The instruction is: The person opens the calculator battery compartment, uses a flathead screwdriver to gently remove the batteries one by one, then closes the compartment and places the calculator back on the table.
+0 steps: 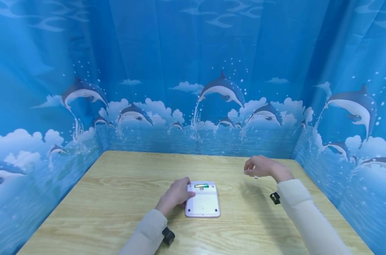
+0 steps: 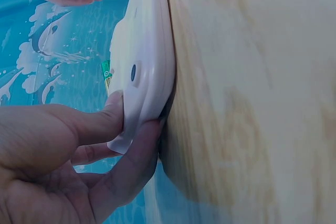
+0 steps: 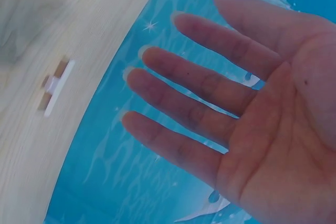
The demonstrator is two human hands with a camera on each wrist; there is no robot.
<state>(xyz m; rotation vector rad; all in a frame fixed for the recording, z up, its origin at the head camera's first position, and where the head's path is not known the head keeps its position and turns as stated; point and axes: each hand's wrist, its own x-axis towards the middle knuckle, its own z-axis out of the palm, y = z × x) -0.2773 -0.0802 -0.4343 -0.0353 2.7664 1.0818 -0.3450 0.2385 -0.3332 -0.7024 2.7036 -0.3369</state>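
Note:
A white calculator (image 1: 202,205) lies back side up on the table, with small dark feet near its corners. A green battery (image 1: 201,185) shows in the slot near its far edge; in the left wrist view the battery (image 2: 106,72) stands a little proud of the back. My left hand (image 1: 177,193) pinches the calculator's left edge, thumb on top and fingers at the side and below. My right hand (image 1: 259,166) is held above the table to the right, its fingers spread and holding nothing in the right wrist view. Below it lies a small white battery cover (image 3: 56,88).
The wooden table (image 1: 132,177) carries the calculator and the cover. Blue curtains (image 1: 180,46) with dolphins stand behind the table and along both sides. A dark wrist strap piece (image 1: 168,236) hangs by the left sleeve, another (image 1: 275,198) by the right.

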